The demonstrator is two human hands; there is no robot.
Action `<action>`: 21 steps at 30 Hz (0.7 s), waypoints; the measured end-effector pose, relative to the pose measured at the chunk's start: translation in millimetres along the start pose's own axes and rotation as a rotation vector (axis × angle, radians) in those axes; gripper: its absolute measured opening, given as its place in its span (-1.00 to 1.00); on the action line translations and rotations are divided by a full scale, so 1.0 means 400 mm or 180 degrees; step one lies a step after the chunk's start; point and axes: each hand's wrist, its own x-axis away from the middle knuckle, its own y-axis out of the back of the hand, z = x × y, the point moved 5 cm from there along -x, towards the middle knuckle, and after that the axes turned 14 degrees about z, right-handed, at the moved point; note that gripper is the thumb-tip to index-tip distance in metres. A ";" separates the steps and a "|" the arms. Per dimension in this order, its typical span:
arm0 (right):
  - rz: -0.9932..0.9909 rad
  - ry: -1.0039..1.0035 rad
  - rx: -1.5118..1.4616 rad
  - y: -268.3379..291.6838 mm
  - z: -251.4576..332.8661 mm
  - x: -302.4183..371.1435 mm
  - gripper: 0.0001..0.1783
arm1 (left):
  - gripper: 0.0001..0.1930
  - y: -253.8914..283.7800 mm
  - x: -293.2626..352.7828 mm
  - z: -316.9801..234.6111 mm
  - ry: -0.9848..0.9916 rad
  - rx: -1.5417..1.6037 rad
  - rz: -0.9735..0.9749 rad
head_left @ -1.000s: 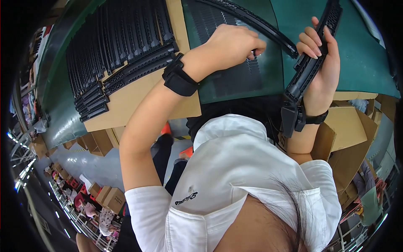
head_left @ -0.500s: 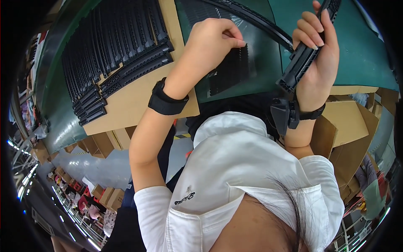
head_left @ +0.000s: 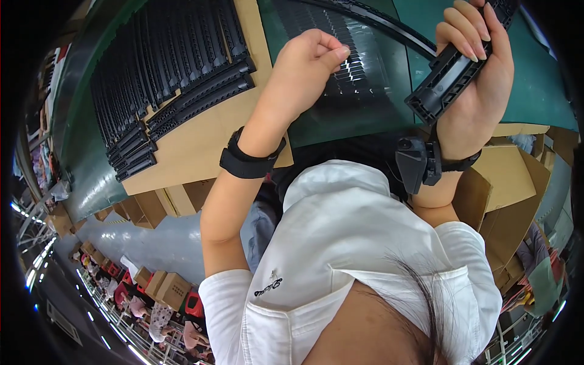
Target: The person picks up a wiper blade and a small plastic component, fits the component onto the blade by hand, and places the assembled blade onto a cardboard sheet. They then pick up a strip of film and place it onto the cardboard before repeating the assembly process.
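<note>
My right hand point(head_left: 477, 76) is wrapped round a long black plastic bar point(head_left: 447, 79) with ribbed, slotted edges. A pale strip shows along the face turned toward me, and its far end runs out past the top of the picture. My left hand point(head_left: 310, 73) is raised above a glossy sheet point(head_left: 356, 115), thumb and forefinger pinched together. Anything between those fingertips is too small to make out. Rows of small dark and shiny strips point(head_left: 353, 67) lie on the sheet, partly behind the left hand.
Left of me, many black slotted bars point(head_left: 176, 61) lie side by side on a cardboard sheet point(head_left: 267, 131) over the green table point(head_left: 85, 146). Another long black bar point(head_left: 389, 33) crosses the table's far side. Open cardboard boxes point(head_left: 505, 182) stand at right.
My right hand has moved right and turned the black bar, showing more of its face. My left hand, still pinched, has shifted slightly left and away from me; the sheet beneath looks shinier.
</note>
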 end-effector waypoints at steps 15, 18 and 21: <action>0.0593 0.0231 -0.0659 -0.005 0.037 0.008 -0.91 | -0.94 -0.185 0.156 -0.152 -0.0694 0.2089 0.0069; 0.0500 0.0216 -0.0475 -0.024 0.022 0.021 -0.89 | -0.95 -0.189 0.166 -0.159 -0.0711 0.2031 0.0036; 0.0202 0.0324 0.0002 -0.023 0.020 0.033 -0.83 | -0.96 -0.191 0.167 -0.157 -0.0663 0.1867 0.0004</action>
